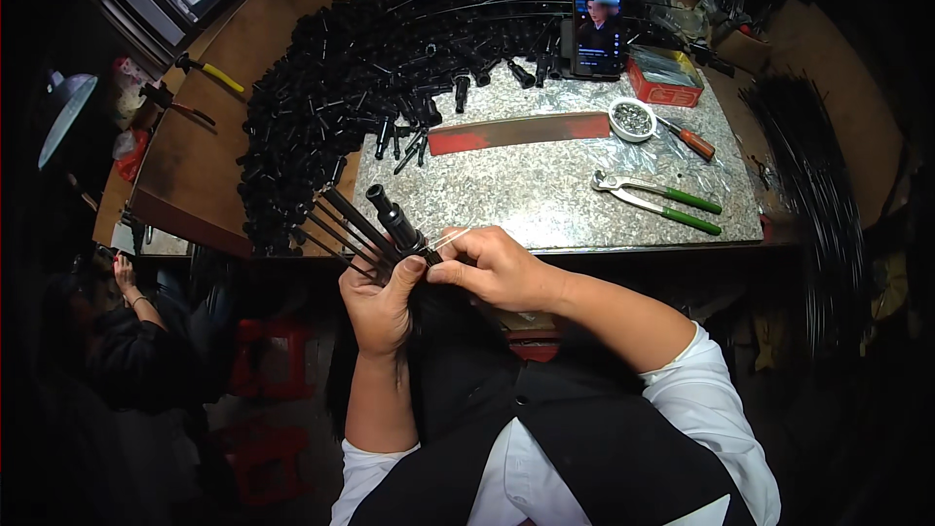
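**Your left hand (382, 304) and right hand (502, 273) meet at a black tube (393, 219)**

Your left hand wraps around the tube and a fan of thin black rods (355, 226). Your right thumb and finger pinch its low end, beside thin pale strips (454, 237). All this is near the front edge of the shiny, speckled table (531, 193). Green-handled pincers (672, 207), 1 round white cup (617, 127) and a big, bumpy black heap (331, 68) sit there.
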Available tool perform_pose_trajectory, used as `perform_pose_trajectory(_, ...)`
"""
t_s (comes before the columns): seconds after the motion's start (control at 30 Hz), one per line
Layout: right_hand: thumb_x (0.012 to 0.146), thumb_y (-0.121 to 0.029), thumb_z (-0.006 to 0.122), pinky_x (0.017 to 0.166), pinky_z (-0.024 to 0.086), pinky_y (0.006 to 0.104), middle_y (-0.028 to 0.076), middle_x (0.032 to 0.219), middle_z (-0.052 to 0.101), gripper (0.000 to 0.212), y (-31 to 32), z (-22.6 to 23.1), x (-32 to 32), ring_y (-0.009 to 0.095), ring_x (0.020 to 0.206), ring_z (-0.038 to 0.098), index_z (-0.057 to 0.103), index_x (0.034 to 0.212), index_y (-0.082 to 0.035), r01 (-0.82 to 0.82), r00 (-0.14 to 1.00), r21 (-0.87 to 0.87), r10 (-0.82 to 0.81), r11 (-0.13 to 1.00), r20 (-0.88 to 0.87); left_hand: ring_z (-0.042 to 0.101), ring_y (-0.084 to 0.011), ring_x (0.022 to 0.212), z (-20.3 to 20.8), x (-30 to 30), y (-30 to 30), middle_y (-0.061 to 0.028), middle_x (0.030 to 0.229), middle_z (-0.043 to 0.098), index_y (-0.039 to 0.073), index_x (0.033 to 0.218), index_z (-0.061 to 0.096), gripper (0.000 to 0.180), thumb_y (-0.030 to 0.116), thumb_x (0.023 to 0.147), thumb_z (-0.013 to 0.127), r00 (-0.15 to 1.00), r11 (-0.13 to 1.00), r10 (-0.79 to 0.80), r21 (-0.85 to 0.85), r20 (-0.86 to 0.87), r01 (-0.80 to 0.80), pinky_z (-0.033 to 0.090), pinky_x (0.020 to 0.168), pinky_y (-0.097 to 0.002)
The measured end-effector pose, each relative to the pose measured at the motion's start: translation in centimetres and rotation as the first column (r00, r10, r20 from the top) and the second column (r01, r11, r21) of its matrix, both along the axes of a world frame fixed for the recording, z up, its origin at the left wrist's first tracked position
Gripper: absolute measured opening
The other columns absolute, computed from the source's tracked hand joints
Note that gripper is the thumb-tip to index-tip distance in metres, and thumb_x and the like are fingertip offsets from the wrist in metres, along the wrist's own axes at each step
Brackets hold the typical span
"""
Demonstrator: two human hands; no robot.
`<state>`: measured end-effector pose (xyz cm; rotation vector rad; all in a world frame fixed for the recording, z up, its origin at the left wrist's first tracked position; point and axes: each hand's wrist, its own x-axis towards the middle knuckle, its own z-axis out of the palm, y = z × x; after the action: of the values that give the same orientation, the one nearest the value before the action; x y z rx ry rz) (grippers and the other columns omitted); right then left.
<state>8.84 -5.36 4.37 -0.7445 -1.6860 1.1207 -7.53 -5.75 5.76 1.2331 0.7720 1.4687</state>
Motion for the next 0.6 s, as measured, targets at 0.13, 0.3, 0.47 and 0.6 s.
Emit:
perform_pose_trajectory(0.13, 0.090, -0.019, 0.063, 0.047, 0.041, 0.0209, -0.002, 0.069, 0.049, 0.026, 0.2, 0.5, 0.6, 0.005, 0.054, 0.049, 0.049, 0.074, -0.004, -0.158, 0.987, -0.361, 0.141, 0.919, -0.071, 0.060, -0.0096, 0.079, -0.2, -0.8, 0.4, -0.0032, 0.089, 0.066, -0.002, 0.100, 0.064, 0.023, 0.002, 0.079, 0.072, 0.996, 0.995, -0.093, 0.030, -0.013, 0.093, 0.047, 0.076, -0.0237)
perform_pose_trajectory(0.3, 0.088, -0.024, 0.065, 0.043, 0.040, 0.0214, 0.001, 0.059, 0.053, 0.027, 0.6, -0.9, 0.3, 0.008, 0.046, 0.053, 0.052, 0.075, -0.004, -0.186, 0.976, -0.315, 0.139, 0.931, -0.166, 0.062, -0.0134, 0.084, -0.2, -1.5, 1.1, -0.0065, 0.093, 0.067, -0.002, 0.101, 0.064, 0.027, 0.006, 0.077, 0.074, 0.980, 0.980, -0.201, -0.004, -0.013, 0.201, 0.048, 0.080, -0.0263)
perform_pose_trajectory(0.47, 0.087, -0.023, 0.066, 0.043, 0.040, 0.0212, 0.000, 0.061, 0.054, 0.026, 0.8, -1.4, 0.5, 0.008, 0.048, 0.054, 0.052, 0.074, -0.005, -0.273, 0.948, -0.381, 0.179, 0.883, -0.264, 0.063, -0.0155, 0.086, -0.7, -2.0, 2.3, -0.0084, 0.095, 0.067, -0.002, 0.103, 0.064, 0.028, 0.006, 0.077, 0.073, 0.934, 0.934, -0.357, -0.018, 0.011, 0.357, 0.049, 0.081, -0.0286)
perform_pose_trajectory(0.6, 0.088, -0.017, 0.065, 0.048, 0.045, 0.0207, 0.001, 0.074, 0.053, 0.021, 0.7, -1.5, 0.2, 0.006, 0.056, 0.051, 0.052, 0.077, -0.005, -0.282, 0.945, -0.416, 0.175, 0.864, -0.277, 0.063, -0.0162, 0.087, -1.1, -1.8, 1.8, -0.0086, 0.099, 0.066, -0.003, 0.105, 0.063, 0.027, 0.004, 0.080, 0.071, 0.945, 0.946, -0.314, -0.059, 0.090, 0.320, 0.050, 0.082, -0.0295)
